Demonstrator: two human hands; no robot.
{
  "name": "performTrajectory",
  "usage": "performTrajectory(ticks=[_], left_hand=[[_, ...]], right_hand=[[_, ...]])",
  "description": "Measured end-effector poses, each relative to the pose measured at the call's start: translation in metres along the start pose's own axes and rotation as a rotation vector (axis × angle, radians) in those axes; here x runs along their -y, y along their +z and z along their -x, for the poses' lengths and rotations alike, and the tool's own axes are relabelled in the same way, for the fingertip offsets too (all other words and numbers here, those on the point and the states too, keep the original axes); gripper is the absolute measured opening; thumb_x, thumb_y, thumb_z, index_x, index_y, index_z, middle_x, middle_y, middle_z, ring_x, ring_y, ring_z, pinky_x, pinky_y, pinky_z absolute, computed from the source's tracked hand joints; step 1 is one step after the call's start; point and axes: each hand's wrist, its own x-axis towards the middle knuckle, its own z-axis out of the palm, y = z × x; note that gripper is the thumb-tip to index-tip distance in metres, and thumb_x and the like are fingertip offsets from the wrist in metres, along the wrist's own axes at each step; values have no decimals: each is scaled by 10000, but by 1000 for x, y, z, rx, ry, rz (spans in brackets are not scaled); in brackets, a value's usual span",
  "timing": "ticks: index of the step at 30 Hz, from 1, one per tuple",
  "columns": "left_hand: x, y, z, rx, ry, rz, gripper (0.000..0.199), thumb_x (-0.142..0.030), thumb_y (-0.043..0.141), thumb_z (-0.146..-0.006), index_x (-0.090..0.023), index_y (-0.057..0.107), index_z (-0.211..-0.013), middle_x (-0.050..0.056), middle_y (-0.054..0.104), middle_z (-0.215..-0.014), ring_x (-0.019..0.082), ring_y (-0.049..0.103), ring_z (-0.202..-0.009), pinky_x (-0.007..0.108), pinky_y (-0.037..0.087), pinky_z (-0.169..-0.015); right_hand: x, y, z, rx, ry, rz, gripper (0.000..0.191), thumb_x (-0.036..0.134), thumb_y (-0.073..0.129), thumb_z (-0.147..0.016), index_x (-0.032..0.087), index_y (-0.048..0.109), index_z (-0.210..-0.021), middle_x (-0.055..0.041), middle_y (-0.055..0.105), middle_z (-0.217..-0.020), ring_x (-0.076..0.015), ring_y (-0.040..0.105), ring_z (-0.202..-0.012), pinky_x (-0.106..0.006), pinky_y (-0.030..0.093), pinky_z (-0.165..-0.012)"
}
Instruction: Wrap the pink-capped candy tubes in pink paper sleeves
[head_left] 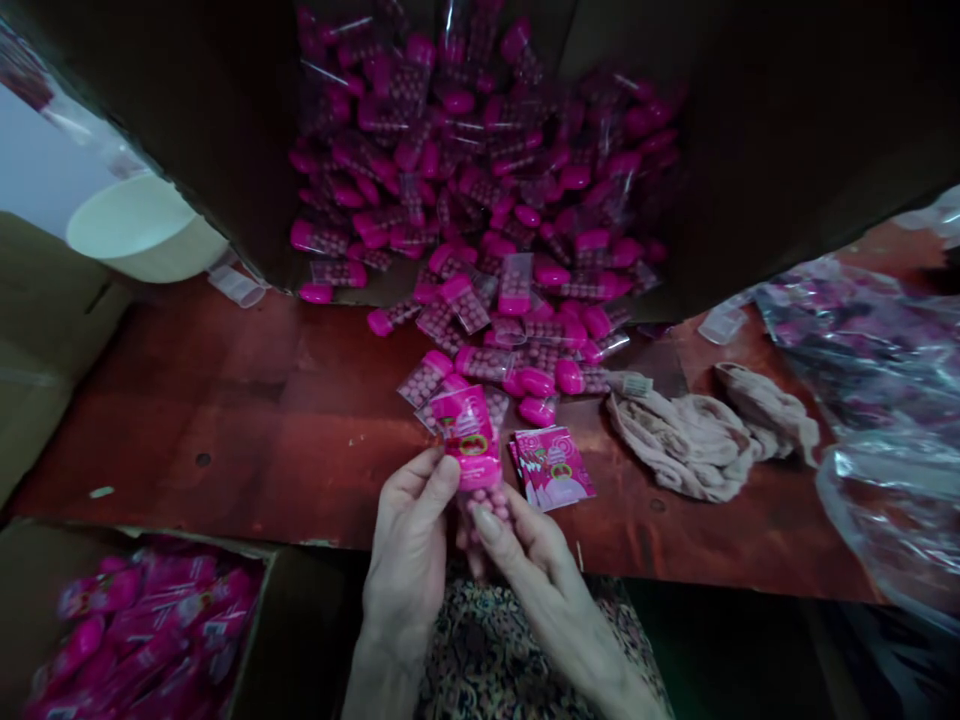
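Observation:
Between my two hands is a clear candy box point(491, 500) filled with pink balls, with a printed pink sleeve point(469, 430) at its upper end. My left hand point(416, 530) pinches the sleeve with thumb and fingers from the left. From the right, my right hand point(536, 560) grips the clear lower part, its thumb over the pink balls. How far the sleeve covers the box is partly hidden by my fingers. Just right of my hands lies a small stack of flat printed pink sleeves point(555, 467). Unsleeved candy boxes point(487, 362) lie just beyond.
A large cardboard box point(757, 150) lies open toward me, spilling many candy boxes onto the red table point(262, 400). Sleeved packs fill a carton point(270, 620) at lower left. Crumpled cloth point(690, 440) and plastic bags point(885, 350) lie right; a white bowl point(142, 230) stands left.

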Motion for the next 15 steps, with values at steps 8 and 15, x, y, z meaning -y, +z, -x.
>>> performTrajectory(ticks=[8,15], left_hand=[[2,7,4,-23,5,105,188,-324,707,-707,-142,708,-753,39,685,-616,135,619,-548,245,494,-546],[9,4,2,-130,112,48,173,-315,727,-675,-145,731,-702,54,712,-633,192,661,-672,303,513,-667]], right_hand=[[-4,3,7,-188,-82,385,295,450,494,-883,255,613,-1071,-38,642,-927,-180,582,-849,-271,462,-738],[14,1,-2,-110,-255,520,220,312,446,-924,207,571,-777,46,459,-557,-95,415,-468,-229,326,-471]])
